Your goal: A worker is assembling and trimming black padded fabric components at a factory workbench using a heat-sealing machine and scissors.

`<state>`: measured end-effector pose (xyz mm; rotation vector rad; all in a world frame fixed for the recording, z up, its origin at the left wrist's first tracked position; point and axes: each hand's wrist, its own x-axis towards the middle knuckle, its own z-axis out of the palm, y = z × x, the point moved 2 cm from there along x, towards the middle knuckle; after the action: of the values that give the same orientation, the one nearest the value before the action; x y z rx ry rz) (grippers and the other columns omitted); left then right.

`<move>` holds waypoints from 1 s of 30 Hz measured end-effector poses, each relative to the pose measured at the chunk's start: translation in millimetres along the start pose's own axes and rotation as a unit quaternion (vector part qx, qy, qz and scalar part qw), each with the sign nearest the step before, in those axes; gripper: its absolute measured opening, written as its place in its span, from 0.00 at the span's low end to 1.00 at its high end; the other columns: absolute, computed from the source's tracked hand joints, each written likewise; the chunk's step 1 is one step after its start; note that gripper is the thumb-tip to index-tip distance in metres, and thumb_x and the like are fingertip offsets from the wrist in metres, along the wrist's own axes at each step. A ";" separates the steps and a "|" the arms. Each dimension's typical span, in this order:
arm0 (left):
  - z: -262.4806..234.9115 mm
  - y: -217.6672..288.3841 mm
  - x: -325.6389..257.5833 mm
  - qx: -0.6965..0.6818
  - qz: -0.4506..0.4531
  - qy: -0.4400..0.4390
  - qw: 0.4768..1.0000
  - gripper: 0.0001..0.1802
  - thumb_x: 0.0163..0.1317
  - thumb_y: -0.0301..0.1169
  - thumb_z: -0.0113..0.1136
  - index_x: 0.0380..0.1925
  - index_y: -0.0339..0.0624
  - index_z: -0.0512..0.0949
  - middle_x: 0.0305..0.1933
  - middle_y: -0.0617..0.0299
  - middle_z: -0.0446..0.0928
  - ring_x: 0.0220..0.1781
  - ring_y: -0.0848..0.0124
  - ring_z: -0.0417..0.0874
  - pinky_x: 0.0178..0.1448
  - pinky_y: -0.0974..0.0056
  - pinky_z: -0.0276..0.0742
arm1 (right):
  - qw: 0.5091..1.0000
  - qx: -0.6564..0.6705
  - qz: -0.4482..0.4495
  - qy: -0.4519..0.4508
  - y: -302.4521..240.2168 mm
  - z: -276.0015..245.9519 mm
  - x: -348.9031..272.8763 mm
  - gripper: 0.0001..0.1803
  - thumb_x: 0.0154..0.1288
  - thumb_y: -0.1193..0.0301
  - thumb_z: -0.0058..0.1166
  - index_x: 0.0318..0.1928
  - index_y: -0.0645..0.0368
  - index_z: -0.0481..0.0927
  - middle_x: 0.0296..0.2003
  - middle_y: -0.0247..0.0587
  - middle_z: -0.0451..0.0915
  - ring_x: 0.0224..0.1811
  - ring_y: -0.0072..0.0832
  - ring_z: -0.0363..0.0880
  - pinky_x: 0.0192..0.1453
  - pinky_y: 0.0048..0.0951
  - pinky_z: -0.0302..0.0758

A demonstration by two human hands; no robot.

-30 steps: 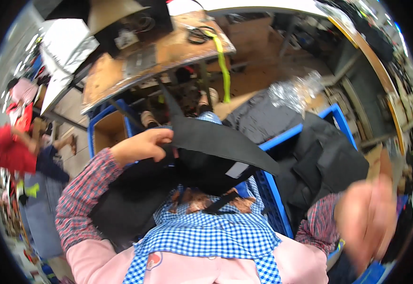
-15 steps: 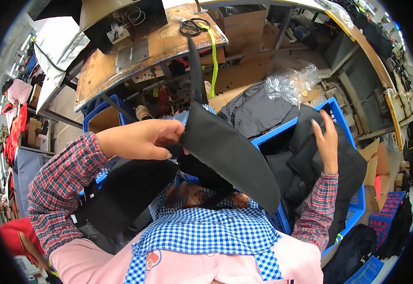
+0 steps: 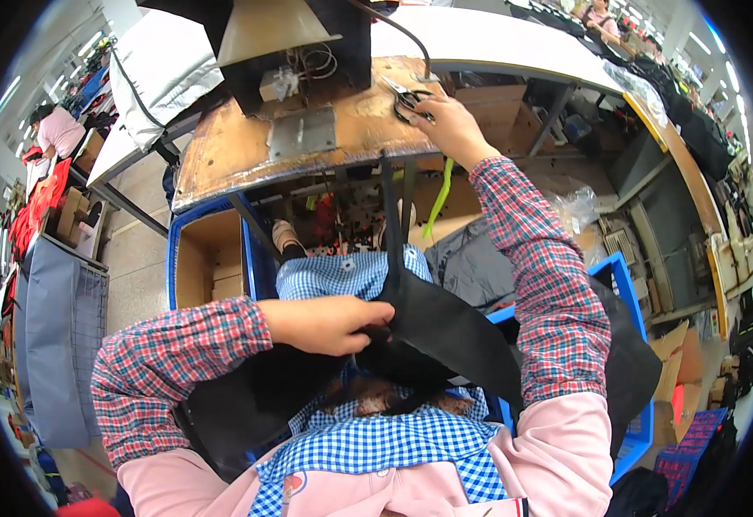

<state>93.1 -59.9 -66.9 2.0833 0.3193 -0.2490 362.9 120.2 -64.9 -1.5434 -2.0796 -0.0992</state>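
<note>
Over my lap, my left hand [image 3: 333, 324] is closed, pinching the edge of a black fabric piece [image 3: 458, 327]. A narrow black strap [image 3: 391, 207] runs up from this piece to the table edge. More dark fabric [image 3: 260, 392] drapes below my left forearm. Stretched forward, my right hand [image 3: 456, 129] has its fingers closed on the black handles of a pair of scissors [image 3: 409, 102], which lies on the worn wooden table [image 3: 221, 159]. A yellow-green ribbon [image 3: 439, 200] hangs below that hand.
A dark machine [image 3: 299, 69] stands on the table. To my right, a blue crate [image 3: 631, 297] holds black pieces; left of my knees sits another blue crate [image 3: 172, 258] with cardboard inside. Grey plastic sheeting [image 3: 475, 263] lies beyond my lap. Other people work farther off.
My right hand has left the black pieces in the right crate and reached forward to the scissors on the table. My left hand keeps its hold on the fabric. The view has shifted.
</note>
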 end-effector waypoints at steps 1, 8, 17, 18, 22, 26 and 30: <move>1.3 -4.4 2.8 -0.006 0.012 0.004 1.000 0.18 0.64 0.25 0.55 0.53 0.33 0.68 0.43 0.44 0.78 0.47 0.48 0.81 0.52 0.54 0.76 | 0.999 -0.017 0.033 -0.039 10.3 8.1 9.3 0.15 0.67 0.65 0.57 0.50 0.56 0.84 0.56 0.50 0.79 0.62 0.45 0.75 0.66 0.42 0.70; 11.2 -20.9 7.6 -0.066 0.035 0.015 0.997 0.18 0.61 0.25 0.53 0.51 0.30 0.68 0.42 0.41 0.79 0.46 0.47 0.81 0.50 0.52 0.75 | 0.992 -0.081 0.092 -0.035 55.6 61.1 44.1 0.14 0.66 0.64 0.57 0.41 0.63 0.85 0.40 0.51 0.84 0.48 0.47 0.81 0.55 0.44 0.76; -1.2 -25.1 -17.9 -0.074 0.036 0.074 0.994 0.24 0.60 0.23 0.54 0.57 0.30 0.68 0.51 0.40 0.79 0.55 0.50 0.81 0.60 0.56 0.75 | 0.895 0.312 -0.146 -0.282 -143.3 -7.7 -36.5 0.17 0.74 0.61 0.50 0.40 0.62 0.84 0.41 0.50 0.84 0.55 0.45 0.81 0.63 0.44 0.74; -7.2 -18.8 -22.5 -0.071 0.030 0.083 0.994 0.23 0.60 0.23 0.54 0.57 0.31 0.69 0.51 0.41 0.79 0.55 0.51 0.81 0.60 0.56 0.75 | 0.886 0.269 -0.241 -0.292 -147.1 -8.1 -56.6 0.20 0.74 0.57 0.48 0.41 0.62 0.84 0.43 0.50 0.84 0.55 0.44 0.81 0.67 0.45 0.70; -45.3 2.4 -47.3 -0.061 0.011 0.112 0.992 0.22 0.65 0.24 0.55 0.59 0.34 0.72 0.52 0.46 0.79 0.56 0.55 0.81 0.61 0.59 0.74 | 0.873 0.199 -0.327 -0.301 -126.5 -27.3 -94.3 0.22 0.73 0.55 0.50 0.34 0.61 0.83 0.36 0.48 0.84 0.45 0.44 0.82 0.75 0.48 0.60; -48.5 10.9 -54.9 -0.012 -0.045 0.087 0.995 0.18 0.67 0.25 0.55 0.57 0.35 0.73 0.45 0.45 0.81 0.50 0.53 0.83 0.55 0.57 0.76 | 0.892 0.197 -0.331 -0.236 -131.5 -47.9 -97.8 0.21 0.69 0.56 0.56 0.27 0.60 0.79 0.27 0.47 0.79 0.38 0.47 0.80 0.59 0.45 0.72; -65.8 -3.8 -48.2 0.039 -0.087 0.134 0.986 0.16 0.71 0.29 0.53 0.57 0.40 0.74 0.43 0.46 0.82 0.47 0.53 0.83 0.54 0.57 0.77 | 0.926 0.171 -0.274 -0.197 -127.4 -51.8 -76.7 0.23 0.67 0.55 0.59 0.25 0.63 0.79 0.22 0.52 0.78 0.29 0.51 0.79 0.38 0.46 0.74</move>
<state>49.4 -7.3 -22.2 2.1699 0.6639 -0.0850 282.1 -8.6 -23.9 -0.7869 -2.6223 0.3837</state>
